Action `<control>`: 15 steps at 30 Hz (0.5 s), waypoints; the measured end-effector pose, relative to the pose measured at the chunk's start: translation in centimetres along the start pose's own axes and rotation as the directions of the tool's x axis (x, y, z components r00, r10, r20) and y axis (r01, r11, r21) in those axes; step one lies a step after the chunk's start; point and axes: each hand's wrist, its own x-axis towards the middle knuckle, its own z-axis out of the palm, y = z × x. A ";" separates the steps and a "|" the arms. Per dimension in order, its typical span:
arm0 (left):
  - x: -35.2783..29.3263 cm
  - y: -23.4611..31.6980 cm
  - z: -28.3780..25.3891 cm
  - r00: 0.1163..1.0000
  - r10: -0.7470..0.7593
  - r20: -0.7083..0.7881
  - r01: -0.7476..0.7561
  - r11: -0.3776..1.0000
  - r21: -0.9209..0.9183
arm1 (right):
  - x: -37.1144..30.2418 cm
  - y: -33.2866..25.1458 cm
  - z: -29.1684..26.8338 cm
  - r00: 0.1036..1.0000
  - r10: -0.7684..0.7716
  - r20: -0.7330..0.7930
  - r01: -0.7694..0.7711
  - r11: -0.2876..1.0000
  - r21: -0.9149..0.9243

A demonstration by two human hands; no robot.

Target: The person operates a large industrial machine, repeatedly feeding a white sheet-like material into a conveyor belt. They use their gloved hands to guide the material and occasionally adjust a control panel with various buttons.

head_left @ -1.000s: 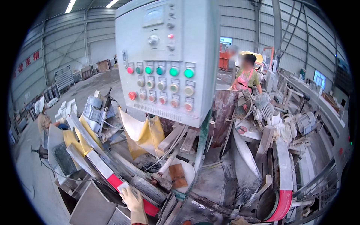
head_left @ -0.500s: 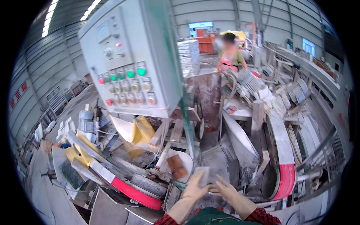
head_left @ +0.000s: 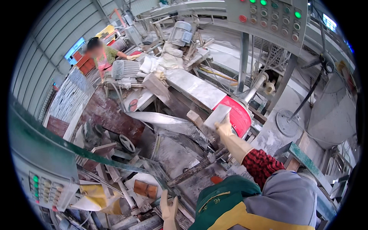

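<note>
My right hand (head_left: pixel 226 130), in a cream rubber glove, is stretched forward and grips a small flat pale grey slab (head_left: pixel 217 118) by its near edge. The slab lies just beside the red curved end of a belt (head_left: pixel 237 114); whether it touches the belt I cannot tell. My left hand (head_left: pixel 168 210), in a matching glove, is low near the lower edge, with thumb and fingers apart and nothing in it. Close by it, a brown block (head_left: pixel 145 189) rests on a whitish surface.
A long pale belt (head_left: pixel 195 88) runs back from the red end. Button panels stand at upper right (head_left: pixel 268 21) and lower left (head_left: pixel 50 184), with a green post (head_left: pixel 96 159) crossing the left. Across the machinery is a co-worker (head_left: pixel 105 57). Motors (head_left: pixel 181 33) and wooden blocks crowd the back.
My view has swung to the right. Both hands were together near the slab in front of me; now the right hand alone holds it out by the red belt, and the left is apart.
</note>
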 end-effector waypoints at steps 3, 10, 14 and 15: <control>-2.9 -4.8 -2.0 0.980 -0.175 -0.098 0.173 0.985 -0.027 | 5.5 1.5 -1.2 0.993 -0.020 -0.117 0.015 0.999 -0.041; -4.8 -9.2 -2.2 0.887 -0.439 -0.143 0.408 0.891 -0.201 | 12.5 4.8 -0.9 0.986 -0.051 -0.156 0.025 0.986 -0.164; -4.2 -9.7 -1.3 0.880 -0.467 -0.088 0.442 0.872 -0.208 | 13.1 4.5 -0.9 0.985 -0.105 -0.136 0.049 0.931 -0.361; -4.0 -10.0 -1.0 0.884 -0.462 -0.072 0.441 0.874 -0.203 | 12.9 4.1 -1.5 0.989 -0.071 -0.127 0.020 0.933 -0.360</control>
